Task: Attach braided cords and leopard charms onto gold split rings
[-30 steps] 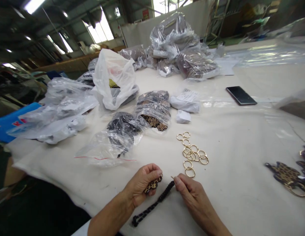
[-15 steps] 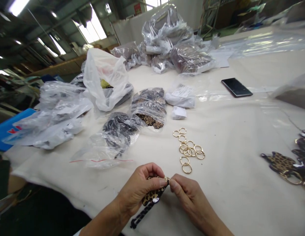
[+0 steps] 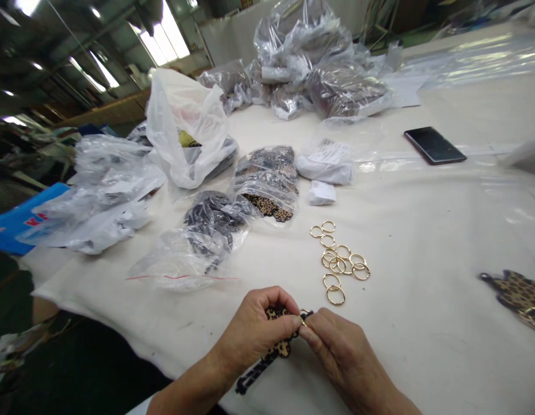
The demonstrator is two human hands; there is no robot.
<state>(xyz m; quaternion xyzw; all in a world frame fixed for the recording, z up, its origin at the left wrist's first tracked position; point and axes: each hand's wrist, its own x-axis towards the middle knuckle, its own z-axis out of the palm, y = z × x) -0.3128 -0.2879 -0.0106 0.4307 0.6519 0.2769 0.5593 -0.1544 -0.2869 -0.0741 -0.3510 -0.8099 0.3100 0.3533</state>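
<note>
My left hand is closed in a pinch on a small leopard-print piece, with a black-edged strap hanging below it toward the table edge. A gold ring shows between my two sets of fingertips at the top of the piece. My right hand pinches at that ring and the dark loop beside it; its fingertips hide part of the ring. Several loose gold rings lie in a cluster on the table just beyond my hands.
Finished-looking leopard-print pieces lie at the right. Beyond my hands are a bag of black straps, a bag of leopard-print pieces, a white plastic bag, and a phone. Wrapped bundles are piled at the back.
The view has shifted slightly, so things on the right sit farther right. My fingertips have turned a little around the ring, and more of the ring shows above them.
</note>
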